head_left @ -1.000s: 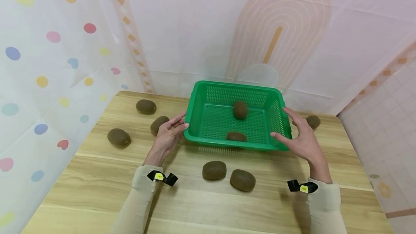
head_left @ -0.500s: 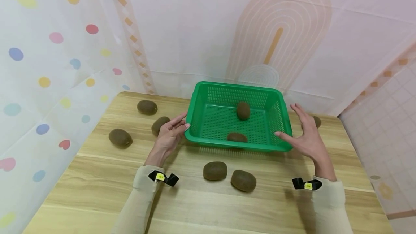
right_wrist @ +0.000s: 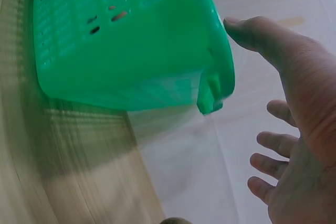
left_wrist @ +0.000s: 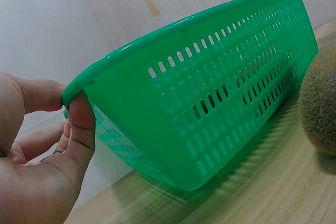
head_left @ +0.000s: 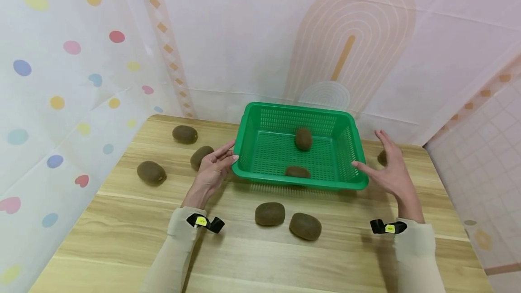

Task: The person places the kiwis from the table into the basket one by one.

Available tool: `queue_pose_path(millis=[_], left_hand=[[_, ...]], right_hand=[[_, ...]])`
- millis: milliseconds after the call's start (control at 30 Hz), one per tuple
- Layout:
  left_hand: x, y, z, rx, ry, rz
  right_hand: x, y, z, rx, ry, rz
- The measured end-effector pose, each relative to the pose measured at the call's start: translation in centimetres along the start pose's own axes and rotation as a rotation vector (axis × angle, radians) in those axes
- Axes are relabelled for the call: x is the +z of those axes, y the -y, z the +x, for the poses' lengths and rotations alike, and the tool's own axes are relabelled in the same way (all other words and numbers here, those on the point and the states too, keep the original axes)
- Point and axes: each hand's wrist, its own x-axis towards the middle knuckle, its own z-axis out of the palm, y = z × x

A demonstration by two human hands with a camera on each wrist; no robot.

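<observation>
Green basket (head_left: 299, 148) standing on the wooden table (head_left: 244, 257) near its far edge, close to the wall, with two kiwis inside: one (head_left: 303, 139) toward the back, one (head_left: 297, 172) against the near wall. Left hand (head_left: 212, 171) at the left near corner of the basket, thumb (left_wrist: 79, 129) pressed on the side wall just under the rim and fingers curled behind it, so gripping that corner, probably to keep the basket steady. Right hand (head_left: 390, 171) spread and relaxed beside the right side, holding nothing; thumb tip near the right near corner, but touching or only very close, not possible to tell. Fingers (right_wrist: 273, 161) apart from the basket in the right wrist view. Loose kiwis around on the table: two (head_left: 269, 214) (head_left: 305, 226) in front of the basket, three at the left (head_left: 185, 134) (head_left: 200, 156) (head_left: 151, 172), and one (head_left: 382, 157) partly hidden behind the right hand. Open top of the basket facing up, so fruit can lie in it without rolling away.
</observation>
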Motion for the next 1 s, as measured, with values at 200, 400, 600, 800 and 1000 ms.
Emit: queue_pose_path(millis=[200, 400, 600, 800, 1000], left_hand=[[0.1, 0.0, 0.1, 0.003, -0.003, -0.016], [0.0, 0.1, 0.1, 0.012, 0.010, -0.032], [0.1, 0.0, -0.1, 0.013, 0.014, -0.038], [0.1, 0.0, -0.2, 0.011, 0.005, -0.032], [0.1, 0.0, -0.2, 0.011, 0.013, -0.028]], right_hand=[[-0.6, -0.8, 0.3, 0.044, 0.001, 0.001], [-1.1, -1.5, 0.6, 0.089, 0.003, -0.001], [-1.5, -2.0, 0.7, 0.147, 0.000, 0.014], [-1.8, -2.4, 0.8, 0.198, 0.004, 0.022], [-1.9, -3.0, 1.0, 0.224, 0.012, 0.027]])
